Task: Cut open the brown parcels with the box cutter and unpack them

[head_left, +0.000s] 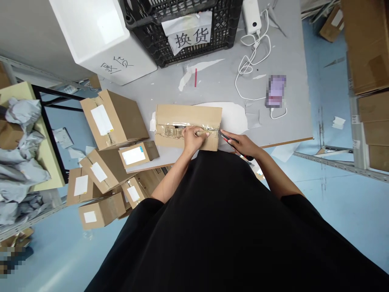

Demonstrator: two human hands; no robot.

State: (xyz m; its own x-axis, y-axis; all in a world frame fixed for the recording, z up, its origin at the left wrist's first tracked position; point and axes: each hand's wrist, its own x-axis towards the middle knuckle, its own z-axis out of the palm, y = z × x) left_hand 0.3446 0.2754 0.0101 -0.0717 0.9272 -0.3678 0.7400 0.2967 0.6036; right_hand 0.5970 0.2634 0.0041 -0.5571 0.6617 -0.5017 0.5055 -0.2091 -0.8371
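Head view: left hand (pixel 193 140) is pressing down on a kraft cardboard box (pixel 187 126), fingers stretched out along the taped seam, not clenched, nothing grasped. Right hand (pixel 241 146) is clenching a box cutter (pixel 236 142) with a red and black body, its tip sitting right at the tape (pixel 200 129) near the box's right end. Contact of tip on tape is too small to confirm. Box is lying flat on the grey bench (pixel 288 117), close to the near edge, with a white sheet (pixel 232 117) partly under it. Tape is running along the seam, with torn, crinkled cardboard showing at the left part.

Around it: a smaller labelled carton (pixel 136 156) is sitting just left of the box. More labelled cartons (pixel 112 119) are piled beyond that, some hanging over the bench edge. Black plastic crate (pixel 152 36) with a paper sign reading 换货 is standing at the far side, beside a white foam box (pixel 103 40) with handwritten characters. White power bank (pixel 251 16) and white cable (pixel 249 61) are lying far right, near a pixelated phone (pixel 276 91). Grey poly mailers (pixel 21 158) are heaped on a shelf to the left.
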